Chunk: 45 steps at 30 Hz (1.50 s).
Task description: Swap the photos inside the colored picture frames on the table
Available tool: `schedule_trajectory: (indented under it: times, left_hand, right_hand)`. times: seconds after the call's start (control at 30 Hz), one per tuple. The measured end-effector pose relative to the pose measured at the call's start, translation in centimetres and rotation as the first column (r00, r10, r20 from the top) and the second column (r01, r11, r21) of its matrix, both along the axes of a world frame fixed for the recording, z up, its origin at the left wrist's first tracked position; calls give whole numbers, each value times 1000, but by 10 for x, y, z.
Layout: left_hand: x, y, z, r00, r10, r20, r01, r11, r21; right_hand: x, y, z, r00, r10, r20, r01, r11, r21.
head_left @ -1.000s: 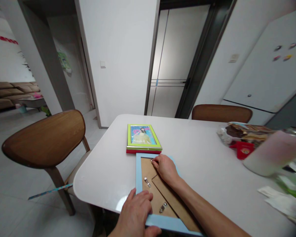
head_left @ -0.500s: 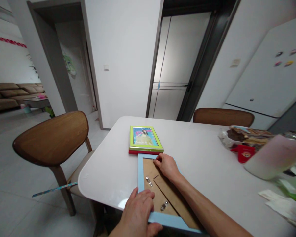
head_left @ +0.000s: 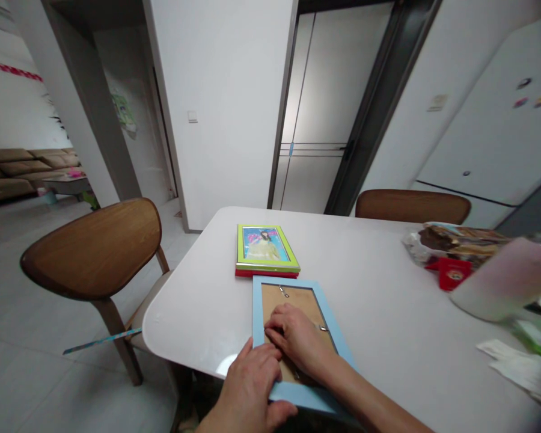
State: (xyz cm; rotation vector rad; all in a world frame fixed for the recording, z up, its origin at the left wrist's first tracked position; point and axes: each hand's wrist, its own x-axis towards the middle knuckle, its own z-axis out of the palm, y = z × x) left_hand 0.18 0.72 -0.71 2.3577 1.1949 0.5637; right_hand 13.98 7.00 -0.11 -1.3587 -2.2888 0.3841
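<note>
On a white table [head_left: 388, 300], a light-blue picture frame [head_left: 332, 325] lay with its brown backing [head_left: 300, 298] up, just short of a green-framed picture [head_left: 265, 245]. The left hand [head_left: 252, 382] clasped the near-left corner; the right hand [head_left: 297, 337] curled over the backing, its grip impossible to tell. A metal clip [head_left: 284, 291] showed beyond.

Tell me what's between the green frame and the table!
A flat red thing, maybe another frame, lies under the green frame, on the table, in the head view.
</note>
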Motion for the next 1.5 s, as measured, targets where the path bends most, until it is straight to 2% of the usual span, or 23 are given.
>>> schedule_trajectory:
  times: [0.23, 0.33, 0.43, 0.53, 0.7, 0.93, 1.0, 1.03, 1.1, 1.13, 1.2, 1.33, 1.5]
  left_hand:
    - [-2, 0, -4, 999, 12, 31, -12, 1000, 15]
    - [-2, -1, -4, 999, 18, 41, -19, 1000, 23]
    - [-1, -1, -4, 999, 16, 46, -17, 1000, 21]
    - [-2, -2, -4, 999, 18, 33, -18, 1000, 13]
    - [-2, -2, -2, 999, 25, 24, -25, 1000, 4]
    - [-1, -1, -1, 998, 36, 57, -35, 999, -12]
    - [0, 0, 0, 998, 34, 58, -33, 999, -20]
    - [0, 0, 0, 998, 30, 56, -29, 999, -24]
    - [0, 0, 2, 999, 21, 44, -19, 999, -36]
    - [0, 0, 3, 999, 18, 36, -16, 999, -41]
    - [1, 1, 4, 1000, 18, 20, -17, 998, -53]
    - [3, 0, 7, 1000, 20, -17, -21, 996, -87]
    - [5, -1, 11, 998, 21, -58, -28, 991, -127]
  right_hand:
    - [8, -4, 3, 997, 51, -63, -53, 998, -32]
    - [25, -20, 7, 992, 76, -101, -81, 995, -52]
    - [41, -40, 9, 987, 157, -34, -158, 986, -52]
    - [48, -53, 11, 983, 183, 18, -182, 983, -30]
    - [48, -55, 16, 971, 234, 52, -232, 972, -42]
    - [55, -58, 15, 957, 289, 9, -288, 956, -48]
    - [54, -48, 14, 971, 239, -14, -239, 970, -44]
    - [54, -38, 13, 985, 170, -21, -171, 984, -41]
    - [50, -13, 13, 999, -31, -12, 31, 999, -31]
    - [48, 1, 13, 990, -144, 2, 144, 989, -19]
    - [42, 29, 10, 962, -271, 25, 271, 963, 3]
    - [29, 64, -1, 922, -382, 59, 383, 924, 1]
    - [25, 74, -12, 886, -456, 88, 457, 890, 9]
